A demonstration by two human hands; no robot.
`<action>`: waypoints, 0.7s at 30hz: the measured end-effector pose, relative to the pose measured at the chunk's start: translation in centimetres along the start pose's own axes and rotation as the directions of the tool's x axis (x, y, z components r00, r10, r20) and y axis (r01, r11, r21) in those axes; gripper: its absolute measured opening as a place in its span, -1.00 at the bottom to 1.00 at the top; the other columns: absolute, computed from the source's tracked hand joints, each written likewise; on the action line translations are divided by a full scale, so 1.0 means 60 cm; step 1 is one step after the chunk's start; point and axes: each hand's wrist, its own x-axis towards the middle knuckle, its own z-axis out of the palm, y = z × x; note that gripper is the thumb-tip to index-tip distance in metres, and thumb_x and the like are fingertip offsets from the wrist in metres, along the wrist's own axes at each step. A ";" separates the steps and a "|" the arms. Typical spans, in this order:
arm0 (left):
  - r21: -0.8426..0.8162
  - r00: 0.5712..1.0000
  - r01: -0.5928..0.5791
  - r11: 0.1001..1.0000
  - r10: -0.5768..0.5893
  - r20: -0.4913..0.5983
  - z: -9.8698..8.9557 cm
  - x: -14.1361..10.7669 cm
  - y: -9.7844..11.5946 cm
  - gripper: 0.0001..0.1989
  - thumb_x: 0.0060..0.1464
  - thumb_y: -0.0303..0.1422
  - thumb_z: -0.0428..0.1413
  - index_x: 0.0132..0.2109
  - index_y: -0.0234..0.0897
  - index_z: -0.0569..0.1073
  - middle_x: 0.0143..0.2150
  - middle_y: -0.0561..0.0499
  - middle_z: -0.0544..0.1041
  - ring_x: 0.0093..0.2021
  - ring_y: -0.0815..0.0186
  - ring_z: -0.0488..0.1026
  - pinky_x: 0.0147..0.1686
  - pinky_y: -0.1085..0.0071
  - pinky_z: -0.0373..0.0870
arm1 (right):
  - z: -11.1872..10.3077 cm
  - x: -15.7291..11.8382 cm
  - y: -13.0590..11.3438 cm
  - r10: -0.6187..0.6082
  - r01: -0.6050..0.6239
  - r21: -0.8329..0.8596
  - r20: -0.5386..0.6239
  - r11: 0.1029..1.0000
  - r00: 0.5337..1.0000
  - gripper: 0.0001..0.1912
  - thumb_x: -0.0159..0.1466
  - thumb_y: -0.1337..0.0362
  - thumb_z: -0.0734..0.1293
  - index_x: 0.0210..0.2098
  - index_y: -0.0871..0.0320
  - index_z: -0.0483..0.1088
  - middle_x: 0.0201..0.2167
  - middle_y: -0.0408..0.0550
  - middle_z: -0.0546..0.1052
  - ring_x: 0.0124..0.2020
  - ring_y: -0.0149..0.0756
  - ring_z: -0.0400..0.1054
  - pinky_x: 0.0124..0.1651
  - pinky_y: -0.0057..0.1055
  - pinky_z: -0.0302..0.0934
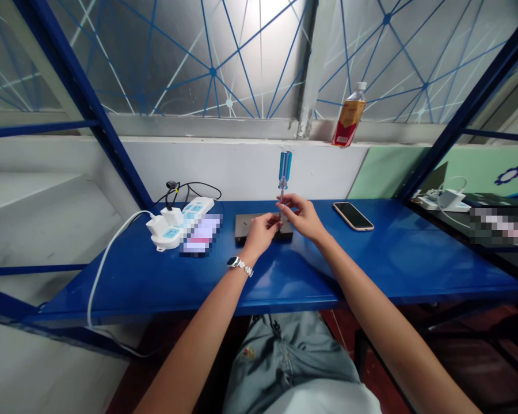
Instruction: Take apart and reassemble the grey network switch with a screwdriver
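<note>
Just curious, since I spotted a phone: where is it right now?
In the head view, the smartphone lies on the blue shelf, just right of the person's right hand.

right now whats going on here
A person at a blue shelf is holding a blue-handled screwdriver upright over a dark block. The right hand pinches its shaft, and the left hand is close beside it, fingertips near the shaft's lower end. A phone lies to the right, and a power strip lies to the left.

Head-worn camera, facing forward and down, above left hand (259, 233) and right hand (301, 217)
</note>
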 end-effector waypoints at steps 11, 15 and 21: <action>0.017 0.998 -0.025 1.000 0.026 -0.052 0.004 -0.002 0.012 -0.75 0.04 -0.22 0.33 -0.24 -0.29 0.51 -0.34 -0.04 0.61 -0.36 0.31 0.54 -0.28 0.40 0.47 | 0.008 0.007 0.008 -0.031 0.027 -0.028 -0.148 0.999 0.989 -0.74 0.22 0.10 0.45 -0.41 0.13 0.40 -0.50 -0.16 0.50 -0.46 -0.38 0.34 -0.36 -0.42 0.23; -0.020 0.998 0.004 1.000 -0.005 -0.057 0.005 0.004 0.002 -0.69 0.03 -0.14 0.33 -0.35 -0.30 0.50 -0.39 -0.05 0.60 -0.39 0.30 0.52 -0.33 0.40 0.45 | 0.007 0.008 0.005 -0.033 0.025 -0.059 -0.140 0.998 0.990 -0.77 0.24 0.10 0.44 -0.35 0.14 0.45 -0.46 -0.14 0.52 -0.43 -0.36 0.37 -0.33 -0.41 0.25; -0.072 1.000 0.001 0.997 -0.001 -0.005 0.001 0.007 -0.007 -0.77 0.07 -0.22 0.28 -0.33 -0.35 0.58 -0.39 -0.09 0.63 -0.38 0.25 0.57 -0.30 0.38 0.46 | -0.002 0.007 -0.007 0.016 -0.016 0.004 0.080 1.000 0.997 -0.64 0.34 0.03 0.32 -0.16 0.18 0.57 -0.29 0.01 0.67 -0.40 -0.28 0.50 -0.36 -0.39 0.34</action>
